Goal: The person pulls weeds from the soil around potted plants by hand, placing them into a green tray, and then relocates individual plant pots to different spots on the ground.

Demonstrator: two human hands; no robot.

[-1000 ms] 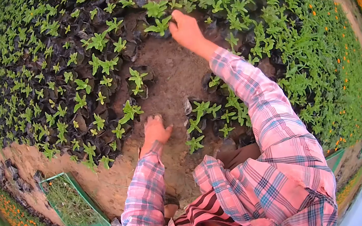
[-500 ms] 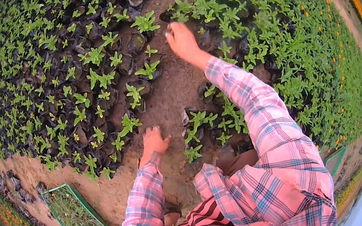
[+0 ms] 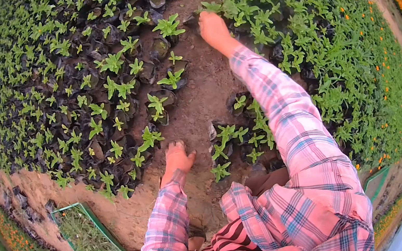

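My left hand [image 3: 177, 158] lies on the bare soil [image 3: 196, 97] between two blocks of potted seedlings, thumb held apart from the fingers. Just left of it is a leafy seedling [image 3: 150, 138] in a black plastic grow bag. Stretched far forward, my right hand [image 3: 215, 29] is curled at the edge of the right-hand block. Its fingertips are at the foot of a green seedling [image 3: 212, 6]. The hand itself hides most of what the fingers grip. Another seedling [image 3: 168, 26] in a dark bag stands to its left, apart from the hand.
Dense rows of bagged seedlings [image 3: 70, 93] fill the left side; taller plants [image 3: 328, 68] with orange flowers fill the right. A small group of seedlings [image 3: 227, 140] stands near my right sleeve. A green-edged net frame [image 3: 91, 232] holding cut grass lies at lower left.
My right hand has moved forward and to the right, up to the seedling at the block's edge. My left hand stays on the soil. The whole view has shifted slightly.
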